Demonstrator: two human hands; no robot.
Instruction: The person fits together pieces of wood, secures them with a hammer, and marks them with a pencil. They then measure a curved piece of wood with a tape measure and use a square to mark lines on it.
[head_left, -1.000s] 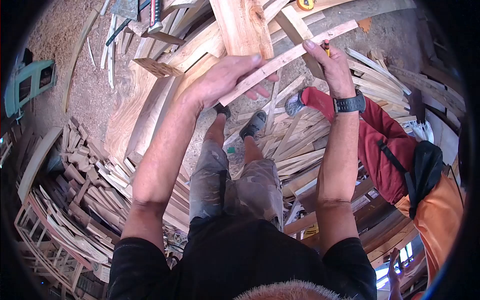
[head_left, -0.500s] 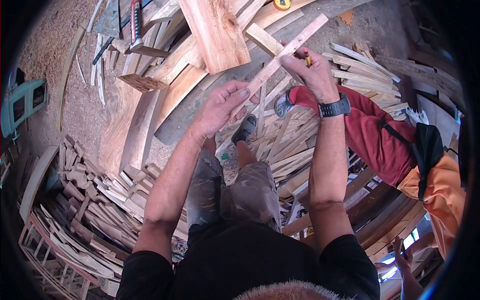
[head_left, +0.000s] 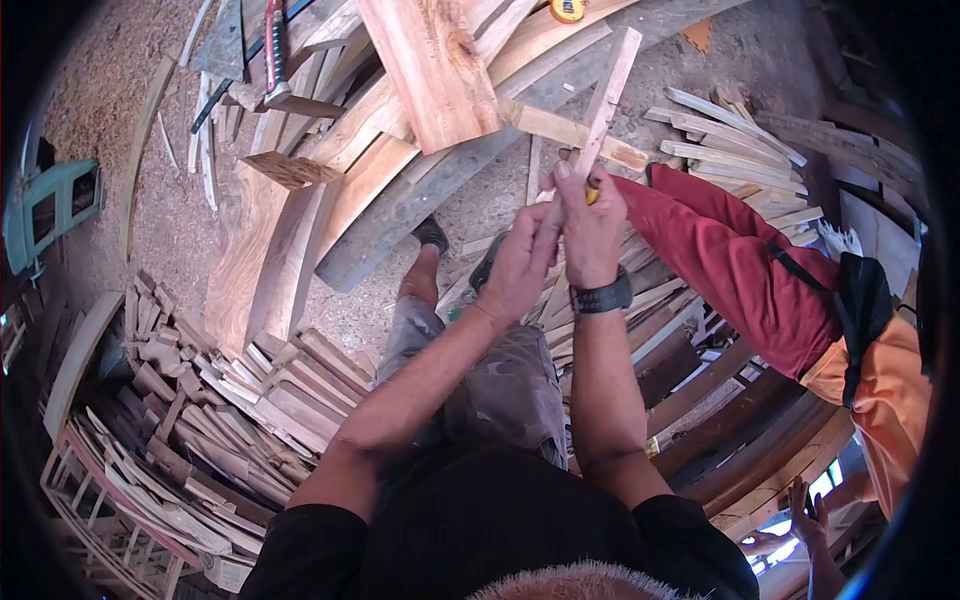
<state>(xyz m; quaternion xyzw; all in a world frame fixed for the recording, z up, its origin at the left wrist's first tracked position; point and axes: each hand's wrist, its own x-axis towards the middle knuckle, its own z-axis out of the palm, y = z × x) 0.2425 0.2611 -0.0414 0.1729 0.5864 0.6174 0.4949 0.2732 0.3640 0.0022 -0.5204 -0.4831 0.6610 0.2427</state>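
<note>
A slim wooden stick [head_left: 612, 90] slants up and away from me, gripped in both hands. My left hand [head_left: 520, 258] is closed round its lower end. Right beside it, my right hand [head_left: 594, 225] pinches the stick higher up, with a dark watch on the wrist. A small yellow pencil-like thing [head_left: 592, 195] shows among the right hand's fingers, mostly hidden. Behind the stick, a short wooden strip [head_left: 560, 124] crosses it in this view, reaching from the wide board toward the red trousers.
A wide board [head_left: 430, 75] lies over planks ahead. A red-handled tool [head_left: 275, 50] and a yellow tape measure [head_left: 567, 10] lie beyond. Offcuts [head_left: 210, 410] are heaped at left; thin strips [head_left: 730, 140] lie at right. Another person's red-trousered leg [head_left: 740, 260] is close on my right.
Both hands have drawn together and nearer to me, and the stick has turned steeper. The short strip, earlier crossed against the stick by the right hand, now appears lower behind it.
</note>
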